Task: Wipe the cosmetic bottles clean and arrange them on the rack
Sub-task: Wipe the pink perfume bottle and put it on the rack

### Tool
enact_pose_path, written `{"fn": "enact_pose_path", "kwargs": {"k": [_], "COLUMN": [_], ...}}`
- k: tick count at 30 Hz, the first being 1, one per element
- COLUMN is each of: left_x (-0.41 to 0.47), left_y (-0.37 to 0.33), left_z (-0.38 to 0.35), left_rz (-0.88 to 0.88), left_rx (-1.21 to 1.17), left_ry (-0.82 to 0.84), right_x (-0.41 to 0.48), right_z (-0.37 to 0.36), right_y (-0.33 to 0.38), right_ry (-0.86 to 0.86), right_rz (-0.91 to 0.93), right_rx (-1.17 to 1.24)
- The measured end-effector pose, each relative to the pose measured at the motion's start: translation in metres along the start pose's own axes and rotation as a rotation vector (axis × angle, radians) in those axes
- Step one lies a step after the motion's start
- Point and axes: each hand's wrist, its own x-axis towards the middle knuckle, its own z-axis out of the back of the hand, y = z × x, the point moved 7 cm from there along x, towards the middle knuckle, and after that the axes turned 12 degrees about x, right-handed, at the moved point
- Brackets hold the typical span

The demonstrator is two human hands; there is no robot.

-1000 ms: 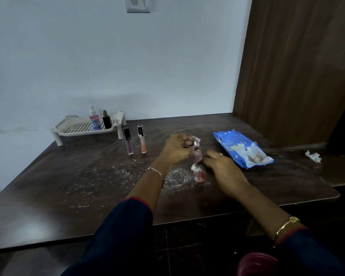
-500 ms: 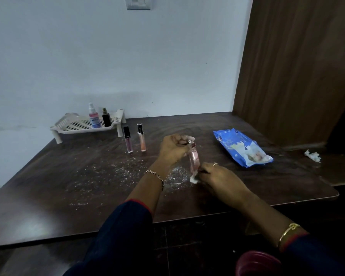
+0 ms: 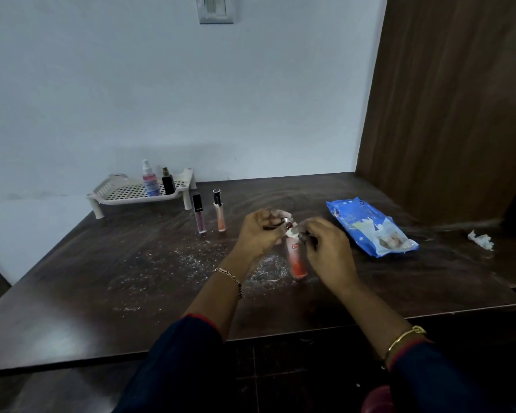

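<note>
glossy dark wood table (image 3: 131, 293), perforated plastic rack (image 3: 125, 193), shiny wipes pack (image 3: 367, 231)

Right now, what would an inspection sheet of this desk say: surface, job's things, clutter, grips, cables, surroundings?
Surface: dark table, white specks strewn mid-table.
Job's things: white rack holding spray bottle and black bottle; purple gloss tube and peach gloss tube upright beside it; pink bottle; wipe.
Clutter: blue wipes pack, crumpled tissue at right.
Grips: left hand grips pink bottle's top; right hand pinches wipe against it.
Cables: nothing seen.
Surroundings: white wall, switch plate, wooden panel.
</note>
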Motion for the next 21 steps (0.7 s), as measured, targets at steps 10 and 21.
{"fn": "enact_pose_path", "kwargs": {"k": [10,21], "left_x": [-0.002,-0.011], "left_y": [0.003,-0.005], "left_z": [0.001,0.005], "left_rz": [0.007,0.01], "left_rx": [-0.057,-0.058], "left_ry": [-0.03,0.013], "right_x": [-0.045,-0.006], "right_z": [-0.013,-0.013], "right_y": [-0.001,0.015], "right_ry": [0.341,0.226], "right_rz": [0.045,0.002], "right_rx": [-0.222,-0.196]}}
